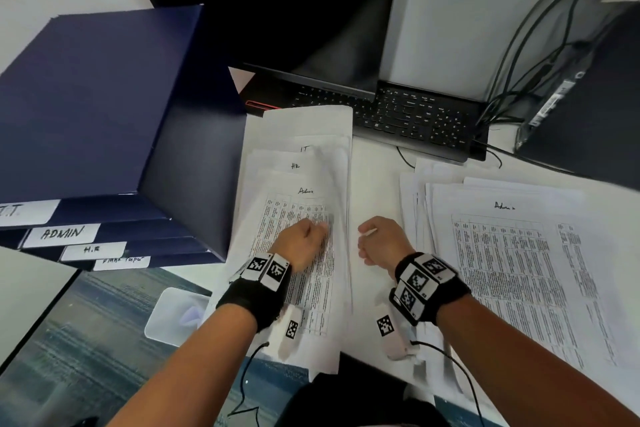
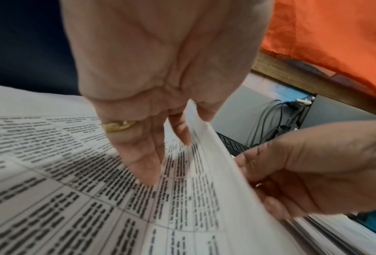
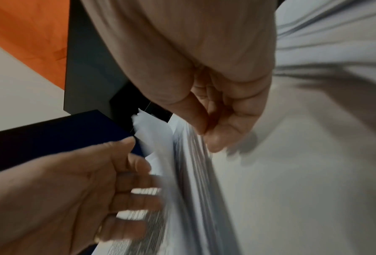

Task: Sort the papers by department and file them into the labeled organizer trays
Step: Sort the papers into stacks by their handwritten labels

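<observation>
A fanned stack of printed papers (image 1: 298,156) lies mid-desk, its sheets headed IT, HR and Admin. The top Admin sheet (image 1: 311,211) has its right edge lifted. My left hand (image 1: 304,243) rests on it, and in the left wrist view the raised edge (image 2: 204,155) runs between the thumb and fingers of that hand (image 2: 182,134). My right hand (image 1: 379,239) is at the stack's right side, where its thumb and forefinger (image 3: 206,134) pinch the paper edges (image 3: 193,189). The dark blue organizer (image 1: 104,97) stands left, its trays labeled I.T (image 1: 20,211), ADMIN (image 1: 62,234) and H.R (image 1: 92,250).
A second, larger paper pile (image 1: 512,253) with an Admin sheet on top lies to the right. A black keyboard (image 1: 408,114) and a dark monitor (image 1: 294,10) stand behind the papers, with cables (image 1: 519,45) at the back right. A clear plastic piece (image 1: 176,315) lies near the desk's front left.
</observation>
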Demonstrator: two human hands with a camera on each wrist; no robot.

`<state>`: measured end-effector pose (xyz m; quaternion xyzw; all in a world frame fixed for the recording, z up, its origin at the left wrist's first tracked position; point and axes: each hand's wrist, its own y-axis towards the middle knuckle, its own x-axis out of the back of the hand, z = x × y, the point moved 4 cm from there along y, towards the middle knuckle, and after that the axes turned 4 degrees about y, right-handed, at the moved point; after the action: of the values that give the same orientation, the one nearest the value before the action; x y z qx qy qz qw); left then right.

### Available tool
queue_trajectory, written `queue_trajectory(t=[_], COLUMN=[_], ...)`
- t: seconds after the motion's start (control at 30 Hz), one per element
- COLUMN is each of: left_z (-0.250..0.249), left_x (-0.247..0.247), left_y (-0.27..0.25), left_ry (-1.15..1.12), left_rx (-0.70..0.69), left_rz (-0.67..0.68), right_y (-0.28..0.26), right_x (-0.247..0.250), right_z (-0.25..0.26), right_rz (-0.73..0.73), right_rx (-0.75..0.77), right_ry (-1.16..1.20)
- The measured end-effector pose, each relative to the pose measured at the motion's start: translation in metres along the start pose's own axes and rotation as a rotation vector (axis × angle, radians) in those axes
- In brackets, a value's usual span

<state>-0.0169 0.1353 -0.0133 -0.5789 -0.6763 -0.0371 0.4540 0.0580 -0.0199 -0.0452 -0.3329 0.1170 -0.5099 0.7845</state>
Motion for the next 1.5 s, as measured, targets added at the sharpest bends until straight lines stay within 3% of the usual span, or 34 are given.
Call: queue_trajectory(t=[0.1,0.23,0.43,0.67,0.8,0.93,1.07,1.33,1.5], left_z=[-0.004,-0.016,-0.059,-0.12,-0.137,-0.141,-0.145,-0.146,-0.151], left_x=[-0.009,-0.014,-0.052,-0.112,-0.134,-0.154,-0.159,-0.18,-0.191], left_y=[0.001,0.001,0.002,-0.011,-0.011,-0.009,-0.013,-0.021,-0.032], left_ry=[0.12,0.267,0.378,0.162,0.132,0.214,0.119,0.278,0.354], left_rx=[0.011,0.072,-0.014,-0.233,-0.195,-0.102,-0.074,-0.224,-0.492], left_rz=[-0.005,0.022,-0.109,-0.034,0.04,0.124,0.016,-0.02,-0.097], right_y=[-0.007,-0.016,-0.02,-0.028,-0.04,-0.046,-0.044,-0.034,-0.025], right_x=[0.026,0.066,0.143,0.229,0.27,0.286,0.292,0.303,0.307], right_z=[0.007,0.009,-0.007,-0.048,-0.065,-0.073,-0.08,-0.087,-0.094], right_rz=[-0.035,-0.126,-0.347,-0.47,-0.529,-0.471,-0.41,-0.315,-0.298], right_rx=[0.024,0.126,0.196,-0.021,-0.107,-0.073,-0.022,-0.059,-0.111], right_ry=[0.097,0.031,-0.272,-0.487,-0.497,-0.37,-0.234,-0.166,-0.152])
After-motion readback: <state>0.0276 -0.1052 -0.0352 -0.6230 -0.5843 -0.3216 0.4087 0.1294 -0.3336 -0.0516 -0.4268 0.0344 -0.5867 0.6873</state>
